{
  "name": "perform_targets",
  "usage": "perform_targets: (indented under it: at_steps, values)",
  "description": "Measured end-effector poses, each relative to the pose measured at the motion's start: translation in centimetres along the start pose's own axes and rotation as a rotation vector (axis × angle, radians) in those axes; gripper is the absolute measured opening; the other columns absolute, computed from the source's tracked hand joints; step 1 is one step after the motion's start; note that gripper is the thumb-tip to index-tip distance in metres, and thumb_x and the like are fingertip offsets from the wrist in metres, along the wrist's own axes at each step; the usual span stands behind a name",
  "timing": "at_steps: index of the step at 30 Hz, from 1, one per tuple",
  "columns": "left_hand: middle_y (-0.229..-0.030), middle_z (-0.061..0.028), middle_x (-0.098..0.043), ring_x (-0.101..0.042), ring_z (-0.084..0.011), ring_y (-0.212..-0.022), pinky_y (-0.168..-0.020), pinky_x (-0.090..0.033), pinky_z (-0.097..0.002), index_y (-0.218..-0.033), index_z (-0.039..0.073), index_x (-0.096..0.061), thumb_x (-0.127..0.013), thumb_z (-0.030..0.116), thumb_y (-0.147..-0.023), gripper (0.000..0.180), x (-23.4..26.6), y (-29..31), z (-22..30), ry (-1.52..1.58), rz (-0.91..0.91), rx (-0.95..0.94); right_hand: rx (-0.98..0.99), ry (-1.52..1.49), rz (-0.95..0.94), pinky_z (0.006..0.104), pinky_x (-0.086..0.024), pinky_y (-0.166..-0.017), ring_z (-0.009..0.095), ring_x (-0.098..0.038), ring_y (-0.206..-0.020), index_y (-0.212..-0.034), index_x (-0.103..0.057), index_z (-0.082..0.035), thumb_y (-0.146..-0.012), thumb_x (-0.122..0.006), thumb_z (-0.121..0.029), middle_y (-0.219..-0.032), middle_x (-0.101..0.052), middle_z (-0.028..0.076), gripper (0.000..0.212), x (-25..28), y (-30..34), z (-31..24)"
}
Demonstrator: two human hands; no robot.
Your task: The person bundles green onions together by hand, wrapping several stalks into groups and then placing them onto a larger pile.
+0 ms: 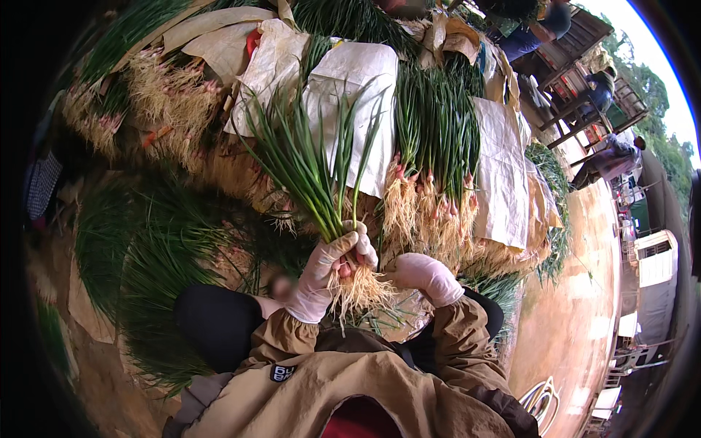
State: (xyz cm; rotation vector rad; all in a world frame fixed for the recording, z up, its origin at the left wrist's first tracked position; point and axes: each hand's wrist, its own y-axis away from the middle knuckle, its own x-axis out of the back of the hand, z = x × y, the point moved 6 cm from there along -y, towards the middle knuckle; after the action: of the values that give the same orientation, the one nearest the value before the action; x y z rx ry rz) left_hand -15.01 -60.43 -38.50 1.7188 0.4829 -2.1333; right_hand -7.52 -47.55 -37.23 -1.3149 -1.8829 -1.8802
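Note:
A bunch of spring onions [312, 179] with long green leaves, pinkish bulbs and pale stringy roots stands upright in front of me. My left hand [318, 274], in a whitish glove, is closed around it just above the bulbs. The roots hang below my fingers over my lap. To the right of them is my right hand [426, 276], also gloved and curled inward, its fingertips near the roots. Its fingers are mostly hidden, so I cannot make out what they hold. Beyond my hands, more spring onions [438, 124] lie in a row, roots toward me.
White sacks [504, 171] lie over the heaped onions. Loose green leaves [157, 285] spread at my left, and another root pile [171, 98] sits at the far left. Bare ground [566, 292] runs along the right, with a coiled hose [540, 401]. People [610, 157] are near wooden structures.

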Motion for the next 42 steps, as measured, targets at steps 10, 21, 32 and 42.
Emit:
perform_targets:
  at_steps: [10,21,32,42]
  values:
    - [-0.068,-0.0016,-0.058,-0.065,-0.0183,-0.064,-0.060,-0.050,-0.0231,-0.129,0.004,-0.056,-0.056,0.014,-0.095,0.035,2.9,-0.2,-0.9,-0.331,0.343,0.141,-0.293,-0.361,0.809,0.0332,-0.054,-0.064,0.017,-0.067,-0.061,-0.096,-0.067,0.000,-0.092,-0.055,-0.035,-0.071,-0.069,0.012,0.037,16.6,-4.7,4.8]
    - [-0.079,-0.0078,-0.065,-0.059,-0.0196,-0.062,-0.061,-0.047,-0.0313,-0.108,-0.001,-0.063,-0.054,0.017,-0.098,0.023,3.6,-1.0,-4.4,-0.031,0.172,0.238,0.136,-1.268,0.878,0.0285,-0.048,-0.054,0.009,-0.056,-0.059,-0.102,-0.066,0.001,-0.095,-0.062,-0.026,-0.071,-0.065,0.003,0.028,-0.5,-5.9,3.6]
    - [-0.088,-0.0108,-0.068,-0.067,-0.0231,-0.076,-0.065,-0.053,-0.0280,-0.107,-0.001,-0.062,-0.055,0.018,-0.095,0.024,1.5,-0.2,-2.0,-0.320,0.124,0.307,0.295,-1.062,0.377,0.0250,-0.049,-0.069,0.010,-0.059,-0.073,-0.107,-0.069,-0.002,-0.098,-0.053,-0.045,-0.082,-0.068,0.003,0.047,4.5,-2.5,-0.8]
    - [-0.063,-0.0020,-0.050,-0.051,-0.0154,-0.062,-0.068,-0.046,-0.0321,-0.107,-0.002,-0.058,-0.055,0.021,-0.097,0.026,0.3,0.1,-3.4,-0.054,0.029,0.265,0.580,-2.122,0.007,0.0207,-0.036,-0.043,0.004,-0.039,-0.046,-0.096,-0.065,-0.004,-0.098,-0.055,-0.028,-0.061,-0.046,-0.007,0.026,1.0,-5.7,-2.9]
